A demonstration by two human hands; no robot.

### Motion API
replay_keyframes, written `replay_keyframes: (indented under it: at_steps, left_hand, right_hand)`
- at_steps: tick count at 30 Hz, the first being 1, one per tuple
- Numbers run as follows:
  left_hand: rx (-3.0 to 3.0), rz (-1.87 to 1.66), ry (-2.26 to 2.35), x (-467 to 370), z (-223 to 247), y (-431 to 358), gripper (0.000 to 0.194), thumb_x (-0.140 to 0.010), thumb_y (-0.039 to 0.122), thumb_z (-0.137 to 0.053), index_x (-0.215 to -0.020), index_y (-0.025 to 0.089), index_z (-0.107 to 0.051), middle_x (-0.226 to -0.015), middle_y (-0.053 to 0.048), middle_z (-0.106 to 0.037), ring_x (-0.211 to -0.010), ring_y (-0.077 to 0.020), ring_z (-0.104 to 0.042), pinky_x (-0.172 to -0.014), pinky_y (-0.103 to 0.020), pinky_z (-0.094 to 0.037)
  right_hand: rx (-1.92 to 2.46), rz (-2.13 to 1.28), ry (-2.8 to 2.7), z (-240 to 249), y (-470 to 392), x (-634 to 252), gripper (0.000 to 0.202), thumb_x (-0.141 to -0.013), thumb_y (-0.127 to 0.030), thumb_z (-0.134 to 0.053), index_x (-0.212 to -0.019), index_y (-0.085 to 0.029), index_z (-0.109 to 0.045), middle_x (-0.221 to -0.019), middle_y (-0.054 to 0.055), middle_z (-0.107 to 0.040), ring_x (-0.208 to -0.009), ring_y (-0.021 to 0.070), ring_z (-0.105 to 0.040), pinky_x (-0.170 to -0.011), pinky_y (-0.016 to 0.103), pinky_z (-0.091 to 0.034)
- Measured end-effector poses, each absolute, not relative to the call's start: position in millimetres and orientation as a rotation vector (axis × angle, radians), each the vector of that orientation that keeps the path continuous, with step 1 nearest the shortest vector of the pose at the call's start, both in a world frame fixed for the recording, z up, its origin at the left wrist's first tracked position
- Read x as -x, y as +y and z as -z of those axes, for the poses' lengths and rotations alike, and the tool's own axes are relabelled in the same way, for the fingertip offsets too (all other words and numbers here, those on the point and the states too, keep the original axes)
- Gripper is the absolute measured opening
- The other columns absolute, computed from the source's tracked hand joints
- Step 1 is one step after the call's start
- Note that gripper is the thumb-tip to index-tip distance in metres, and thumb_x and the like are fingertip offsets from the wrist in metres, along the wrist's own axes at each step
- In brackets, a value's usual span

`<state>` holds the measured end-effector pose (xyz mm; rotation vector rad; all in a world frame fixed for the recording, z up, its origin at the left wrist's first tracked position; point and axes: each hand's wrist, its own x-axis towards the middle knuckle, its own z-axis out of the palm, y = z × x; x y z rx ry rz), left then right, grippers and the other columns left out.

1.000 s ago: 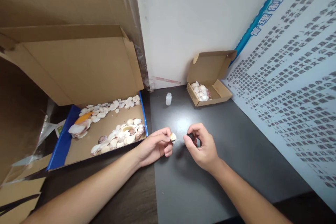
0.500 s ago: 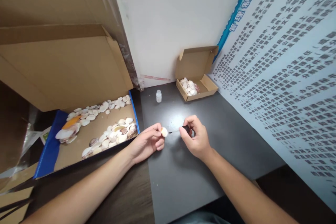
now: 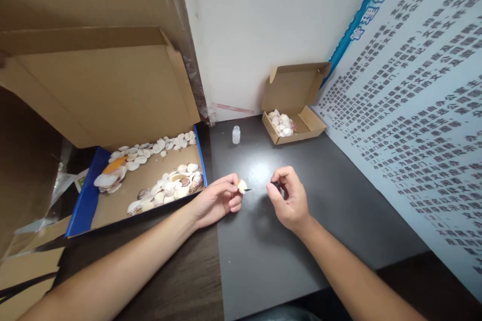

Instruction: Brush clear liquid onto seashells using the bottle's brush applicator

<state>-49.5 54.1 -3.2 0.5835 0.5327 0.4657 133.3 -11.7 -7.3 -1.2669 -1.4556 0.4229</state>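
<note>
Between the thumb and fingers of my left hand is a small whitish shell with a yellowish patch. My right hand grips the black cap of a small brush, mostly covered by the fingers. The dark brush tip lies at the shell's right edge and appears to touch it; the thin stem hardly shows. Behind the hands, a small glass bottle stands upright without a cap, with whitish contents.
At left, a blue-edged cardboard box holds two groups of shells. A smaller cardboard box with its lid up stands at the back right, with shells inside. A white wall and a printed panel border the dark tabletop.
The brush tip has come from just right of the shell to its edge. The whole scene has shifted slightly rightward in view. Both hands keep their holds.
</note>
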Motion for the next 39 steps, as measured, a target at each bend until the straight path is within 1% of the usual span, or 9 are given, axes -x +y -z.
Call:
replay_keyframes:
  at_steps: [4, 6, 11, 16, 21, 25, 29, 34, 39]
  left_hand:
    - [-0.580, -0.464, 0.529, 49.8, 4.0, 54.3, 0.012, -0.077, 0.009, -0.060, -0.073, 0.016, -0.050, -0.070, 0.001, -0.054, -0.050, -0.0070, -0.044, -0.052, -0.022, -0.033]
    - [-0.577, -0.466, 0.530, 49.4, 3.7, 54.4, 0.013, -0.077, 0.010, -0.060, -0.072, 0.016, -0.050, -0.071, 0.001, -0.054, -0.050, -0.0069, -0.043, -0.052, -0.022, -0.032]
    - [-0.570, -0.460, 0.533, 48.5, 3.0, 54.4, 0.013, -0.077, 0.011, -0.062, -0.072, 0.017, -0.051, -0.061, 0.004, -0.045, -0.049, -0.0075, -0.041, -0.052, -0.022, -0.032]
    - [-0.569, -0.473, 0.534, 48.7, 3.8, 54.1, 0.014, -0.076, 0.011, -0.063, -0.072, 0.016, -0.050, -0.072, 0.002, -0.050, -0.049, -0.0050, -0.036, -0.050, -0.021, -0.030]
    - [-0.576, -0.482, 0.541, 48.8, 4.0, 53.7, 0.014, -0.076, 0.010, -0.063, -0.074, 0.016, -0.050, -0.071, 0.004, -0.045, -0.049, -0.0041, -0.032, -0.050, -0.020, -0.029]
    - [-0.580, -0.487, 0.547, 48.4, 2.4, 52.8, 0.017, -0.077, 0.012, -0.065, -0.073, 0.016, -0.049, -0.069, 0.004, -0.045, -0.050, -0.0044, -0.033, -0.050, -0.020, -0.030]
    - [-0.579, -0.479, 0.553, 47.8, 0.8, 52.7, 0.018, -0.075, 0.012, -0.068, -0.072, 0.016, -0.050, -0.067, 0.004, -0.046, -0.050, -0.0045, -0.033, -0.050, -0.020, -0.031]
    - [-0.571, -0.493, 0.555, 47.5, 0.7, 53.3, 0.018, -0.075, 0.012, -0.068, -0.073, 0.016, -0.051, -0.072, 0.003, -0.048, -0.050, -0.0040, -0.033, -0.051, -0.020, -0.031]
    - [-0.561, -0.487, 0.553, 47.4, 0.8, 53.1, 0.018, -0.075, 0.011, -0.068, -0.072, 0.016, -0.050, -0.068, 0.003, -0.047, -0.049, -0.0043, -0.034, -0.051, -0.020, -0.030]
  right_hand:
    - [1.283, -0.416, -1.469, 6.0, -12.5, -131.9, 0.020, -0.081, -0.016, -0.061, -0.082, -0.024, -0.042, -0.060, -0.010, -0.036, -0.045, 0.0072, -0.034, -0.043, 0.019, -0.031]
    - [1.286, -0.402, -1.461, 5.8, -12.5, -132.0, 0.020, -0.081, -0.016, -0.060, -0.082, -0.024, -0.041, -0.061, -0.010, -0.034, -0.045, 0.0072, -0.034, -0.044, 0.019, -0.031]
    - [1.279, -0.414, -1.487, 7.0, -13.3, -131.2, 0.016, -0.083, -0.018, -0.058, -0.085, -0.024, -0.043, -0.061, -0.009, -0.040, -0.044, 0.0069, -0.036, -0.044, 0.019, -0.034]
    - [1.305, -0.391, -1.475, 7.1, -13.9, -129.3, 0.019, -0.081, -0.017, -0.060, -0.083, -0.024, -0.042, -0.058, -0.010, -0.034, -0.044, 0.0077, -0.033, -0.042, 0.019, -0.030]
    - [1.285, -0.417, -1.512, 7.0, -14.4, -129.9, 0.010, -0.085, -0.021, -0.056, -0.088, -0.024, -0.047, -0.060, -0.008, -0.042, -0.046, 0.0093, -0.040, -0.045, 0.021, -0.035]
    - [1.308, -0.417, -1.484, 6.6, -13.7, -132.7, 0.015, -0.082, -0.020, -0.060, -0.090, -0.024, -0.047, -0.061, -0.008, -0.039, -0.047, 0.0097, -0.038, -0.046, 0.021, -0.035]
    - [1.300, -0.432, -1.470, 5.6, -13.3, -134.3, 0.008, -0.086, -0.021, -0.054, -0.090, -0.023, -0.046, -0.063, -0.007, -0.044, -0.048, 0.0094, -0.040, -0.047, 0.021, -0.037]
    - [1.310, -0.434, -1.475, 5.6, -13.6, -133.3, 0.013, -0.082, -0.020, -0.060, -0.086, -0.023, -0.048, -0.060, -0.009, -0.039, -0.046, 0.0090, -0.037, -0.045, 0.021, -0.034]
    - [1.296, -0.424, -1.458, 7.1, -12.4, -134.7, 0.005, -0.087, -0.021, -0.050, -0.083, -0.023, -0.048, -0.061, -0.006, -0.044, -0.047, 0.0098, -0.040, -0.046, 0.022, -0.035]
